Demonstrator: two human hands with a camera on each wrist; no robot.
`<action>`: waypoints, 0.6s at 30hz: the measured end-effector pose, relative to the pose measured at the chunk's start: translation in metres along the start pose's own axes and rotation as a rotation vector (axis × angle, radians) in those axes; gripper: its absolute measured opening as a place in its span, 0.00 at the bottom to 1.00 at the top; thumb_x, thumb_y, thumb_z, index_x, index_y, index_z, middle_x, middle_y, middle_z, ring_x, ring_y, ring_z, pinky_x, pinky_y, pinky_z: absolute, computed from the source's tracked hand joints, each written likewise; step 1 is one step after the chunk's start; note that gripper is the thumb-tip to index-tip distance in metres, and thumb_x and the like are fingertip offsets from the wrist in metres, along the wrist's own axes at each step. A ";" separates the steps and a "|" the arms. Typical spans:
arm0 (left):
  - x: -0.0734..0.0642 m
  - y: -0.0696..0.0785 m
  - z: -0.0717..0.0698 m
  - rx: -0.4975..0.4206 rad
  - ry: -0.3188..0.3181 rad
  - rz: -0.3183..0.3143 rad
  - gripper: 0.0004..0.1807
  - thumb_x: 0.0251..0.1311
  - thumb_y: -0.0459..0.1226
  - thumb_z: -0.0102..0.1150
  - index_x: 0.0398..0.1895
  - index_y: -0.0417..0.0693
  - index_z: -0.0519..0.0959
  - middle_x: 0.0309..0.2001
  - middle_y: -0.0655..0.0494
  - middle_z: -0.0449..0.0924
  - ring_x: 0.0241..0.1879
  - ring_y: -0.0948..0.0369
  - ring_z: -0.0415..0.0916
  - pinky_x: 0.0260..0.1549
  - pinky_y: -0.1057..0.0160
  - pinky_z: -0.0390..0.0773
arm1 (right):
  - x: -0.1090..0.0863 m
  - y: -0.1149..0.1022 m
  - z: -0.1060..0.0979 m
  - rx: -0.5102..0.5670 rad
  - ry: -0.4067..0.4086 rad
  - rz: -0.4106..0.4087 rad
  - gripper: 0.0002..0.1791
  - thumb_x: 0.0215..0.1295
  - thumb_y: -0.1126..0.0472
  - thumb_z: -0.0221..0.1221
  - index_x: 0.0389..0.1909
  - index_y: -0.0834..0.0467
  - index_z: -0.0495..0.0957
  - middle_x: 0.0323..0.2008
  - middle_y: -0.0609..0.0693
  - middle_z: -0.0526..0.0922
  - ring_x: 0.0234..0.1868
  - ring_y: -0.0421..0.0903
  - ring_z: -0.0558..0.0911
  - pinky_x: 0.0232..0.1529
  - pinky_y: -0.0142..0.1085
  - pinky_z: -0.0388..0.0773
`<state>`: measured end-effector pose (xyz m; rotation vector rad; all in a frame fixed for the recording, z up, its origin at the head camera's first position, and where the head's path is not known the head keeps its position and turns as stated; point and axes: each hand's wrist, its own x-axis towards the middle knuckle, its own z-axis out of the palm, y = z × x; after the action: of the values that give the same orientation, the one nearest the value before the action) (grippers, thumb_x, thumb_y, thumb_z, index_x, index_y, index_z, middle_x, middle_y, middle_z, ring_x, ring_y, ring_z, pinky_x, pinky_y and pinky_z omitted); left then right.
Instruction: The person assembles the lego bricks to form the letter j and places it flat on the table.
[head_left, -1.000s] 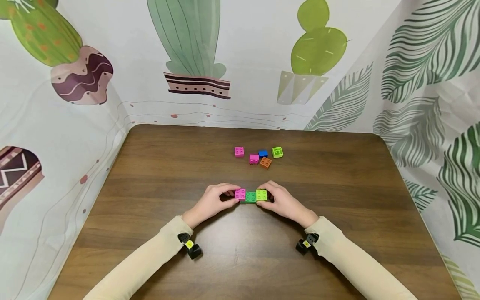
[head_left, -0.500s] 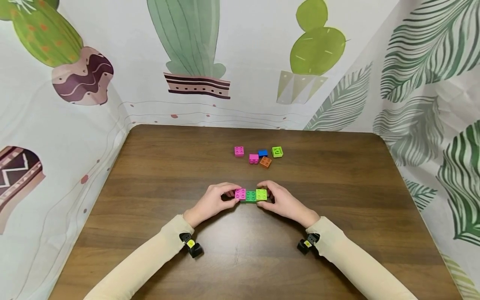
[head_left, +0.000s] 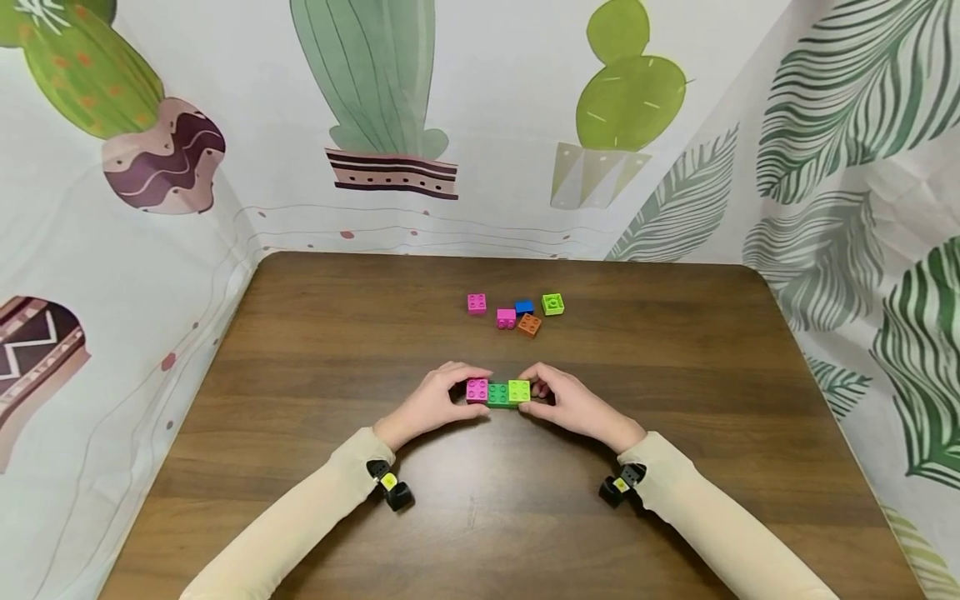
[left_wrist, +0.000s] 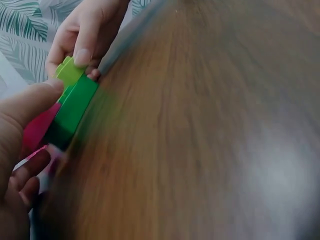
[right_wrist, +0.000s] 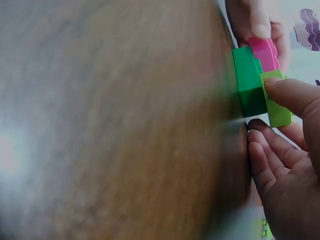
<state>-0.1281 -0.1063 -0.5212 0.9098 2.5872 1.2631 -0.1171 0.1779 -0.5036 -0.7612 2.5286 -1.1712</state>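
A green block point(head_left: 498, 395) sits near the middle of a brown wooden table point(head_left: 337, 333), topped by a pink block point(head_left: 477, 390) at its 9 o'clock end and a lime block point(head_left: 519, 391) at its 3 o'clock end, green studs showing between them; whether its base meets the wood, I cannot tell from my distant seat. At 3 o'clock of that row, a person's right hand point(head_left: 577, 405) pinches the lime block between thumb and forefinger, the other fingers loosely bent nearby (my right wrist feed shows this best). At 9 o'clock, the left hand point(head_left: 431, 403) arches thumb and forefinger apart around the pink block, one on the near side and one on the far; whether both press on it, I cannot tell.

Well beyond the row I count five loose pieces: a studs-up pink piece point(head_left: 477, 304) just shy of 12 o'clock, a tipped pink piece point(head_left: 506, 318) at 12, a blue piece point(head_left: 524, 307) just past it, and an orange piece point(head_left: 529, 325) and an upturned lime piece point(head_left: 552, 304) toward 1. Cream sleeves point(head_left: 300, 521) run out at 8 and 4 o'clock, each bearing a small black camera point(head_left: 399, 497) near the cuff. A white backdrop point(head_left: 510, 83) printed with cacti and leaves rises at 12.
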 end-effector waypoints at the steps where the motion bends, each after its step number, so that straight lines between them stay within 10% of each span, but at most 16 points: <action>1: 0.002 0.000 0.002 -0.015 0.005 -0.003 0.32 0.54 0.46 0.80 0.63 0.52 0.83 0.55 0.56 0.85 0.55 0.57 0.78 0.56 0.51 0.75 | 0.000 0.000 0.000 -0.001 0.003 -0.003 0.18 0.67 0.59 0.70 0.53 0.53 0.77 0.40 0.45 0.80 0.41 0.42 0.77 0.42 0.36 0.77; 18: 0.011 0.004 0.017 -0.011 0.039 -0.001 0.26 0.52 0.48 0.81 0.56 0.57 0.86 0.51 0.60 0.86 0.52 0.60 0.77 0.55 0.52 0.65 | -0.004 0.006 -0.002 0.066 0.006 -0.048 0.19 0.69 0.58 0.69 0.56 0.53 0.77 0.44 0.48 0.82 0.43 0.43 0.79 0.43 0.37 0.78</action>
<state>-0.1293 -0.0867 -0.5273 0.8902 2.6066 1.3067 -0.1163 0.1846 -0.5068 -0.8082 2.4757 -1.2671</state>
